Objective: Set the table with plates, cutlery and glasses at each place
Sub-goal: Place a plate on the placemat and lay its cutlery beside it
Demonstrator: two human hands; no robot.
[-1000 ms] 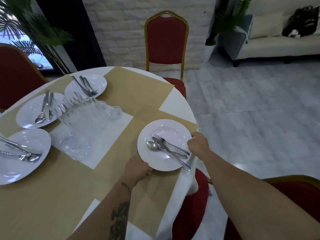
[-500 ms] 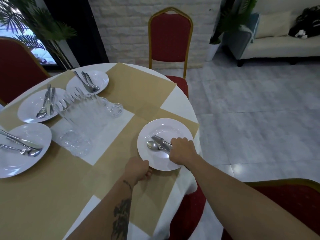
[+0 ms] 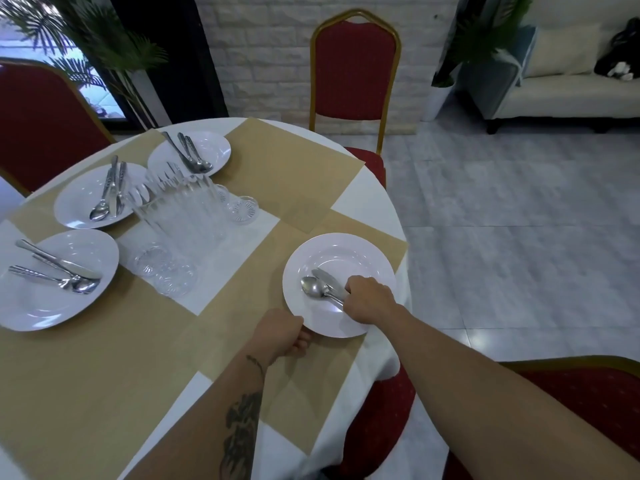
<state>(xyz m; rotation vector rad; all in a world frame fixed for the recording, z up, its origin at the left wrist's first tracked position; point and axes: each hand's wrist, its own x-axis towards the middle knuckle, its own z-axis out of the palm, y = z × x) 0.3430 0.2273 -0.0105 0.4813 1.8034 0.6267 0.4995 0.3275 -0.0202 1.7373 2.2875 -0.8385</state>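
Left edge of the table: three plates already sit at their places, each with its cutlery lying loose on top rather than laid beside it. Centre: the glasses stand clustered together, some apparently upside down, and none has been given out to a place. Right edge: a fourth plate rests near the rim of the table, carrying a spoon and a knife. Your left hand is closed on this plate's near rim, steadying it. Your right hand is closed around the handles of the spoon and knife; whether a fork is in that grip you cannot tell. Judged from this layout, the plates are placed at four seats, while the cutlery has yet to be laid beside any plate and the glasses have yet to be distributed, so roughly the first third is done.
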